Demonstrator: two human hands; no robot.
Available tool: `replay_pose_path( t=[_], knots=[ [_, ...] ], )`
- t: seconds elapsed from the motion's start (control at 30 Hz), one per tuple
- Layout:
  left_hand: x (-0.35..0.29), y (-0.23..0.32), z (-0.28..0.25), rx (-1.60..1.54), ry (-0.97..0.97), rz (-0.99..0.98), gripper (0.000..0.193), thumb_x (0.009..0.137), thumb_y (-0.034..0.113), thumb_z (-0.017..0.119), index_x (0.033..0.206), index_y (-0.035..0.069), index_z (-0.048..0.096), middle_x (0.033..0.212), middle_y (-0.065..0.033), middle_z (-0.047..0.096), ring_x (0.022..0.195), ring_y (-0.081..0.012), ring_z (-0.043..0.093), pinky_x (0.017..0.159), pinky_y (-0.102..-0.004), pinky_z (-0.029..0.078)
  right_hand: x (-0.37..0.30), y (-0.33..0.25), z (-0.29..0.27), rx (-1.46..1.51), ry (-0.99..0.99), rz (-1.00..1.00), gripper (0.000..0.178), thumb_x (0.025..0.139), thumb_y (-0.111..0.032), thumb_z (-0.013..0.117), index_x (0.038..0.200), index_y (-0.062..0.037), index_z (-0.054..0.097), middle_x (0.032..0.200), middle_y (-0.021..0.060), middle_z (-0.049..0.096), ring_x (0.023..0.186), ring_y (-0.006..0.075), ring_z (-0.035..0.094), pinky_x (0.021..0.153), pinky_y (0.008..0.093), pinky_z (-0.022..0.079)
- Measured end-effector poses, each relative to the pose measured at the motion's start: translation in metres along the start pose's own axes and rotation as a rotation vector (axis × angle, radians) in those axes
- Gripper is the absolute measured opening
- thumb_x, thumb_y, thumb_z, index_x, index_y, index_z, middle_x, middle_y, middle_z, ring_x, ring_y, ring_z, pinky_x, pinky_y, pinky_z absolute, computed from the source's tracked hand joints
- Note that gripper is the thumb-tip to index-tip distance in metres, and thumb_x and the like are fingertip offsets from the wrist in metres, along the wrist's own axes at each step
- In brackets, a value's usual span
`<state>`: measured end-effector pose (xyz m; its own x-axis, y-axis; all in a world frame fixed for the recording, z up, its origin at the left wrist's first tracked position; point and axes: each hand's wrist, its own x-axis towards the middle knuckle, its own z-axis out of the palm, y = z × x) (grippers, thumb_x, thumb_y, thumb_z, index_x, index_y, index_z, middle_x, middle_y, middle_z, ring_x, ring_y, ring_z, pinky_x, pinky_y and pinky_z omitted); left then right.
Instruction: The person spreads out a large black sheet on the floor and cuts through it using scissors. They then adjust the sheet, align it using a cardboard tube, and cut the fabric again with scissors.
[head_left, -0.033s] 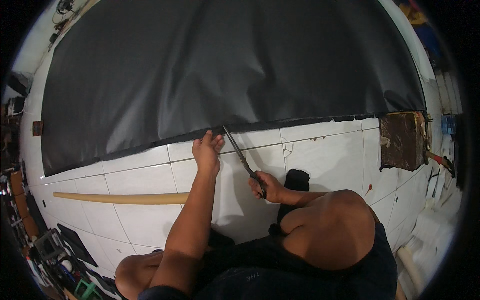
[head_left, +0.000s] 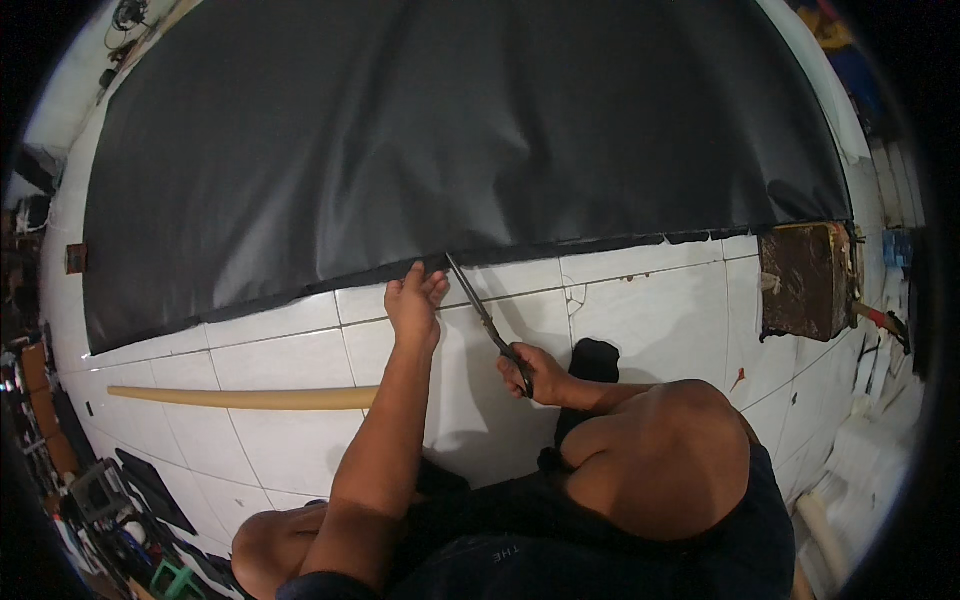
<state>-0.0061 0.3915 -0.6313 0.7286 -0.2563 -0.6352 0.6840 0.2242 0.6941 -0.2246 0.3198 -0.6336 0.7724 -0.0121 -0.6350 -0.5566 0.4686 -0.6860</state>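
Note:
A large black sheet (head_left: pixel 330 140), smooth like vinyl or leatherette, lies spread over the floor with soft creases across it. At its near edge my left hand (head_left: pixel 414 303) has the border between its fingers, palm partly turned up. My right hand (head_left: pixel 535 374) grips a pair of dark-handled scissors (head_left: pixel 484 315) by the handles. Their long blades point up and left, with the tips at the sheet's edge just right of my left fingers. The blades look nearly closed; whether the tips have any material between them is too small to tell.
Beneath everything is a white tiled floor (head_left: pixel 290 450). A long tan tube (head_left: pixel 240 398) lies left of my left forearm. At the sheet's right near corner stands a worn brown block (head_left: pixel 808 285), and a small brown block (head_left: pixel 76 258) sits by the left edge. Clutter with a green stool (head_left: pixel 175 580) fills the lower left.

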Motion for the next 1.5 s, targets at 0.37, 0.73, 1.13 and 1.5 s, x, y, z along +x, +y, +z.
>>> replay_pose_path(
  t=[0.37, 0.73, 1.13, 1.5],
  knots=[
    [0.002, -0.016, 0.011, 0.060, -0.138, -0.107, 0.026, 0.088, 0.016, 0.065, 0.104, 0.000, 0.052, 0.101, -0.0104, 0.058, 0.085, -0.0211, 0.063, 0.073, -0.0320, 0.057, -0.079, 0.017, -0.069, -0.291, 0.117, -0.191, 0.015, 0.098, -0.019, 0.054, 0.092, -0.0068, 0.049, 0.080, 0.0037, 0.055, 0.067, 0.0085, 0.050, 0.060, 0.0245, 0.042],
    [-0.004, -0.048, 0.066, 0.171, -0.249, -0.272, 0.026, 0.087, 0.019, 0.069, 0.093, 0.000, 0.053, 0.085, -0.0083, 0.059, 0.072, -0.0180, 0.065, 0.064, -0.0292, 0.058, -0.107, 0.061, -0.115, 0.290, 0.415, -0.177, 0.024, 0.097, -0.029, 0.057, 0.089, -0.0072, 0.050, 0.076, 0.0040, 0.054, 0.061, 0.0103, 0.051, 0.056, 0.0257, 0.042],
    [-0.014, -0.049, 0.080, 0.222, -0.188, -0.155, 0.020, 0.090, 0.016, 0.065, 0.094, 0.000, 0.055, 0.080, -0.0088, 0.062, 0.065, -0.0170, 0.064, 0.059, -0.0281, 0.056, -0.092, 0.022, -0.102, 0.101, 0.560, -0.140, 0.031, 0.095, -0.034, 0.060, 0.084, -0.0063, 0.051, 0.064, 0.0020, 0.052, 0.055, 0.0114, 0.051, 0.052, 0.0271, 0.042],
    [-0.006, -0.058, 0.072, 0.240, -0.199, -0.198, 0.020, 0.090, 0.017, 0.066, 0.091, 0.001, 0.056, 0.077, -0.0078, 0.062, 0.065, -0.0173, 0.064, 0.059, -0.0286, 0.056, -0.107, 0.049, -0.108, -0.031, 0.677, 0.021, 0.037, 0.091, -0.038, 0.066, 0.081, -0.0042, 0.055, 0.062, 0.0025, 0.054, 0.055, 0.0118, 0.052, 0.050, 0.0286, 0.042]
  ],
)
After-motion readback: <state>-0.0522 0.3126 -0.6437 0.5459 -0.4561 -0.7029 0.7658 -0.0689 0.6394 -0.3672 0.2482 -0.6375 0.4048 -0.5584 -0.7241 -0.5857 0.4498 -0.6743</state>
